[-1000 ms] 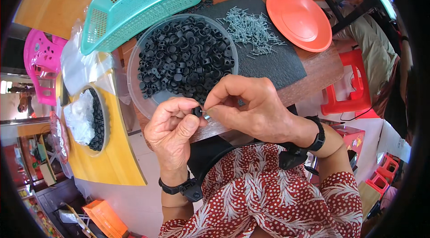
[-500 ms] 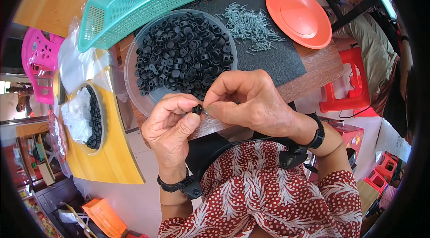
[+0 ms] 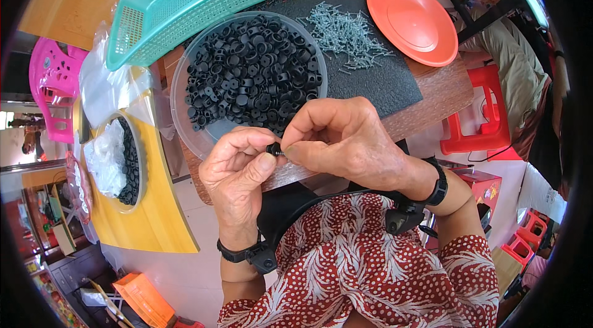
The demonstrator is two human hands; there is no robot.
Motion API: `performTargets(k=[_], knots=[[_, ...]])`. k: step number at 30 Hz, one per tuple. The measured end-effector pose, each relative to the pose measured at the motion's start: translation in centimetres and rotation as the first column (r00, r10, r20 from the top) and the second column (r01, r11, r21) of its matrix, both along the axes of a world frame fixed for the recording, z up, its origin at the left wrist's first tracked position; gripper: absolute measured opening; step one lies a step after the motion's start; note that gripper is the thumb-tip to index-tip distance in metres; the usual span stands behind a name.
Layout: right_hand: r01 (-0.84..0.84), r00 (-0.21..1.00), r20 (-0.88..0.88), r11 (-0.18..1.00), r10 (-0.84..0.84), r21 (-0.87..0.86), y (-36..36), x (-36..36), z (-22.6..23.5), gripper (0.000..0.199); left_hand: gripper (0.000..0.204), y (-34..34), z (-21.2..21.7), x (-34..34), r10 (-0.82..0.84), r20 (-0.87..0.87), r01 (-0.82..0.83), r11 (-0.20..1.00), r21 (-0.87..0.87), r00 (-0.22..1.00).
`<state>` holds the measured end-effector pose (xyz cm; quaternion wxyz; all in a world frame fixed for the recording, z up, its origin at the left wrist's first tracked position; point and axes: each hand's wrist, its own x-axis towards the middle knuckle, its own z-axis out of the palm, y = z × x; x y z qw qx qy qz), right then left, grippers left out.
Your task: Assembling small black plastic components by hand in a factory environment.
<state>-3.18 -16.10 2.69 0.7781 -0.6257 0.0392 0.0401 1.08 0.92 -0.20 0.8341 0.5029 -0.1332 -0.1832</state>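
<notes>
Between thumb and forefinger, my left hand (image 3: pixel 233 170) pinches a small round black plastic cap (image 3: pixel 272 149). My right hand (image 3: pixel 349 142) meets it from the right, its fingertips closed on a thin silvery screw (image 3: pixel 280 154) whose threads show at the cap. How deep the screw sits in the cap is hidden by my fingers. Just beyond both hands is a clear round tub (image 3: pixel 177 121) heaped with black plastic caps (image 3: pixel 253 68). Loose silvery screws (image 3: pixel 349 37) lie piled on a dark foam mat (image 3: pixel 395 90) to the right of the tub.
A turquoise basket (image 3: pixel 185 22) stands behind the tub at the left. An orange plate (image 3: pixel 414 22) rests at the mat's far right. On the yellow table (image 3: pixel 157 210) at left, another tub (image 3: pixel 143 167) holds black parts and plastic film. Red stools (image 3: pixel 488 133) stand at right.
Both hands have hardly moved. The cap has tilted slightly between my left fingers, and more of the screw's threads show beside it.
</notes>
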Motion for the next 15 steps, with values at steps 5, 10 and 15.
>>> performTargets(k=[5,10,15], knots=[[0.022,1.0,-0.002,1.0,-0.022,-0.001,0.02,-0.05,-0.22,0.01,0.023,0.05,-0.21,-0.01,-0.034,-0.022,0.034,0.999,-0.011,0.999],[0.016,1.0,0.008,0.999,-0.016,-0.039,0.0,-0.11,-0.23,0.01,0.023,0.05,-0.13,-0.13,-0.02,-0.022,0.02,1.0,-0.003,1.0],[0.024,0.999,0.036,0.995,-0.021,-0.102,-0.06,0.08,-0.24,0.009,0.021,-0.06,-0.16,-0.17,0.029,0.07,-0.036,0.994,0.105,0.997]])
